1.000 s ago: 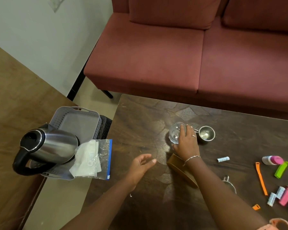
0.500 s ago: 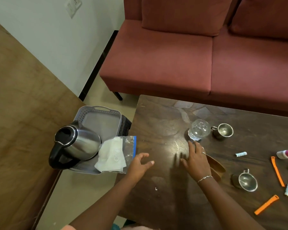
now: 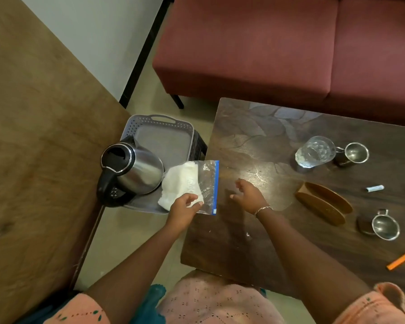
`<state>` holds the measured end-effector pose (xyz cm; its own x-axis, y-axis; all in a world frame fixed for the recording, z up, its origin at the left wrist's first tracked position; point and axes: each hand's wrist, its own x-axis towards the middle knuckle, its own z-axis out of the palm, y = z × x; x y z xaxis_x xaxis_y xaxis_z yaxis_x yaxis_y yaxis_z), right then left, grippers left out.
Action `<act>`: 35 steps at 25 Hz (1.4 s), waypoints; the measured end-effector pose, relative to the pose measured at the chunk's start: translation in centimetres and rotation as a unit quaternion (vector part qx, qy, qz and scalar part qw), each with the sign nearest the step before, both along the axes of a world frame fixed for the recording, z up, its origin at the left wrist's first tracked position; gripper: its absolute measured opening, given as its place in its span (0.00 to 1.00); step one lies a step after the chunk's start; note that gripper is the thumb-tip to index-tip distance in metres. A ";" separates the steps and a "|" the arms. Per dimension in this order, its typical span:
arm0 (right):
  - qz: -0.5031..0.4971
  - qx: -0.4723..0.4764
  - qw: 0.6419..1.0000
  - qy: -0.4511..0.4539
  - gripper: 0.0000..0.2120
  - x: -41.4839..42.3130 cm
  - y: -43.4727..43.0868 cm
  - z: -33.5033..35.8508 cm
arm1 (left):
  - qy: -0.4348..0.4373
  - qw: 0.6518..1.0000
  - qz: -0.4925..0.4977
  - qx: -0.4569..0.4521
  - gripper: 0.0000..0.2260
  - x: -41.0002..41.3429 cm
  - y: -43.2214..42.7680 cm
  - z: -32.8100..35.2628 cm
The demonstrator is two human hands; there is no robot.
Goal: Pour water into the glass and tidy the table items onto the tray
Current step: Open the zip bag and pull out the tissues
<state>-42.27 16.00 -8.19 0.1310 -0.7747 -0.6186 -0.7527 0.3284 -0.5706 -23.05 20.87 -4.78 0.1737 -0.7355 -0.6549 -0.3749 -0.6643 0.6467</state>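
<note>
**Left hand on the bag, right hand free**

Head view: the left hand (image 3: 182, 208) curls its fingers (image 3: 198, 203) round the near end of a clear zip bag (image 3: 208, 181) with white paper folded inside. The bag bridges the edge of the grey tray (image 3: 159, 118) and the edge of the worktop (image 3: 255, 141). A steel kettle (image 3: 136, 169) stands on the tray, lid open. The right hand (image 3: 249, 196) hangs just over the worktop, fingers loosely spread and holding nothing. The glass (image 3: 315, 152) stands upright towards the far side, just beside a steel cup (image 3: 354, 153). A second steel cup (image 3: 384, 226) sits nearer, by a wooden holder (image 3: 323, 204).
</note>
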 end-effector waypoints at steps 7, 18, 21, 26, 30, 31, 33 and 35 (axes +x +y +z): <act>-0.143 0.119 0.977 -0.108 0.19 5.3 -0.5 -3.9 | -0.051 0.994 -0.092 -0.003 0.13 2.7 0.4 -1.9; -0.236 0.144 0.937 -0.211 0.12 8.9 -1.5 -0.3 | -0.141 0.962 -0.216 -0.095 0.18 4.8 1.0 -0.7; -0.251 0.135 0.918 -0.275 0.12 10.8 -2.2 3.3 | -0.148 0.953 -0.223 -0.138 0.29 5.3 1.2 1.4; -0.299 0.100 0.882 -0.349 0.11 12.0 -3.9 10.9 | -0.146 0.929 -0.191 -0.282 0.33 4.6 0.9 6.6; -0.369 0.036 0.855 -0.363 0.08 10.4 -4.1 16.5 | -0.128 0.890 -0.106 -0.424 0.15 2.8 -0.7 10.7; -0.387 0.024 0.843 -0.374 0.08 9.8 -3.9 17.8 | -0.116 0.883 -0.096 -0.444 0.12 2.2 -1.3 11.9; -0.423 0.017 0.802 -0.421 0.06 8.3 -3.6 20.3 | -0.095 0.876 -0.075 -0.467 0.09 1.0 -2.3 14.1; -0.459 0.009 0.751 -0.475 0.02 6.6 -3.3 22.3 | -0.064 0.881 -0.034 -0.468 0.06 -0.2 -3.7 16.2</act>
<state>-35.67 12.66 14.15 -0.0639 -0.8014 -0.5947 0.5387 0.4739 -0.6965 -23.24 17.19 11.47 0.1377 -0.9543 0.2653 -0.5025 0.1635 0.8490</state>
